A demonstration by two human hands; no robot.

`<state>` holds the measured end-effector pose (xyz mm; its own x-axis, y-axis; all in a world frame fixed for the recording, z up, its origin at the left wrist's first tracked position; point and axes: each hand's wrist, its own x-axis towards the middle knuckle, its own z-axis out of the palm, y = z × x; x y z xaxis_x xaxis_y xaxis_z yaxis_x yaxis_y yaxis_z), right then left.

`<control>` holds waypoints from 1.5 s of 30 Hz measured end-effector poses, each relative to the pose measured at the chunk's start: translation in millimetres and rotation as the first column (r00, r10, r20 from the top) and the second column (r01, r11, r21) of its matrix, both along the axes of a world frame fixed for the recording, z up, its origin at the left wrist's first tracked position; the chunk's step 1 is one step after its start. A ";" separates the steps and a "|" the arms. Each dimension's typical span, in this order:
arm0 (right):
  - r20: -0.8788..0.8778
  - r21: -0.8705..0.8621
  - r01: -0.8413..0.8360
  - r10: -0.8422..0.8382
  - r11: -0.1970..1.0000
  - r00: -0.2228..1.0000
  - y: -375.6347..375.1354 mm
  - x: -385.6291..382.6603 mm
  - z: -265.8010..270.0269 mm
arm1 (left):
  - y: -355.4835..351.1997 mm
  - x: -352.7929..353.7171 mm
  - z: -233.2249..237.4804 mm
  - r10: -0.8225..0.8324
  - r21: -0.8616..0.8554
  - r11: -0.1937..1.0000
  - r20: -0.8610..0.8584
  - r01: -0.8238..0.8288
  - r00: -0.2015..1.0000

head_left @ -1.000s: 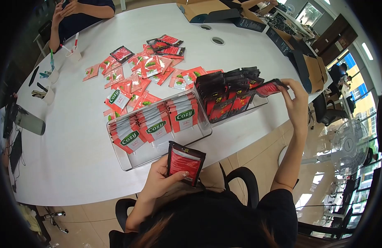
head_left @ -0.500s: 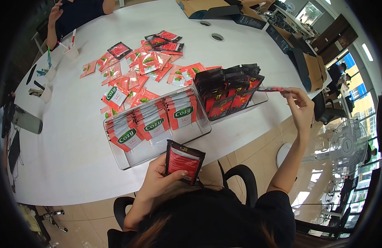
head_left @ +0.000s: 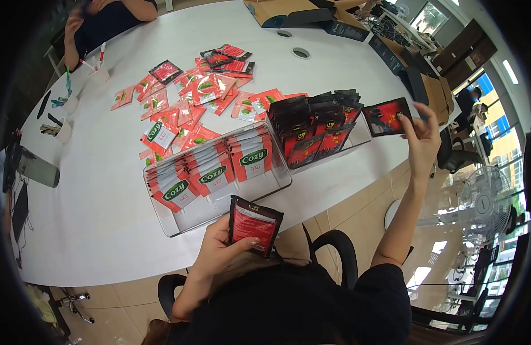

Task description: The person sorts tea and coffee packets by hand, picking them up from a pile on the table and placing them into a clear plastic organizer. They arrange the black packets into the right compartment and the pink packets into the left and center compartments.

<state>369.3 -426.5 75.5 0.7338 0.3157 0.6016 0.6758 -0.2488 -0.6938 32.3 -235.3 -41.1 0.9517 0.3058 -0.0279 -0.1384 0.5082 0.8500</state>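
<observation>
Now, at the near edge of the desk [head_left: 104, 195]: left hand [head_left: 216, 256] low and close to the body, thumb and fingers pinched on the lower part of a red sachet [head_left: 255, 224] with black trim, held upright with its printed face toward the camera, probably for a check of the label. Right hand [head_left: 422, 138] raised just off the desk's right edge, fingertips pinched on one side of a dark sachet [head_left: 386, 117], held face-on and clear of everything else, apparently also for a look at its print. Just left of that sachet, a clear tray [head_left: 362, 137] holding black-and-red sachets [head_left: 314, 123] stood on edge in rows, fronts all one way, likely so for easy counting and picking. Just beside it, nearer the near edge, a second clear tray [head_left: 169, 225] with Cozy tea packets [head_left: 212, 174] filed the same way in overlapping rows. Beyond both trays, toward mid-desk, a loose pile [head_left: 185, 100] of red packets lying flat and unsorted, a few dark ones at its far side. At the far left corner, another person [head_left: 107, 26] seated, small cups [head_left: 101, 72] with pens close by. Cardboard boxes [head_left: 277, 12] along the far edge.
</observation>
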 end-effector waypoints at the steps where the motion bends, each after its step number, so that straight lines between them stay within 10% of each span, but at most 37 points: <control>1: 0.030 -0.026 -0.026 0.027 0.999 0.999 -0.5 2.3 0.7 | 0.1 -0.1 -0.3 0.001 0.009 1.000 -0.004 -0.001 1.000; 11: 0.254 -0.667 -0.165 0.430 0.726 0.867 31.5 33.6 -16.2 | -0.8 1.1 -0.2 0.041 0.114 0.993 -0.048 -0.035 0.998; 14: 0.368 -0.607 -0.137 0.430 0.783 0.824 46.1 26.1 -11.8 | -1.7 1.0 -1.2 0.051 0.100 0.994 -0.043 -0.046 0.998; 23: 0.116 -0.831 -0.164 0.455 0.532 0.883 74.3 33.9 -11.3 | -1.6 1.2 -1.3 0.052 0.107 0.993 -0.050 -0.046 0.997; 32: -0.010 -0.750 -0.292 0.432 0.593 0.902 69.3 34.7 -19.1 | 0.1 0.7 -3.3 0.004 0.031 0.999 -0.006 -0.004 1.000; 41: 0.435 -0.551 -0.133 0.419 0.824 0.797 57.7 -6.2 16.4 | -3.0 1.0 2.2 -0.012 0.054 0.999 0.102 0.007 0.995; 45: 0.284 -0.463 -0.382 0.542 0.800 0.791 52.5 -69.2 27.3 | -1.5 -0.3 8.6 -0.045 0.074 0.996 0.043 0.042 0.998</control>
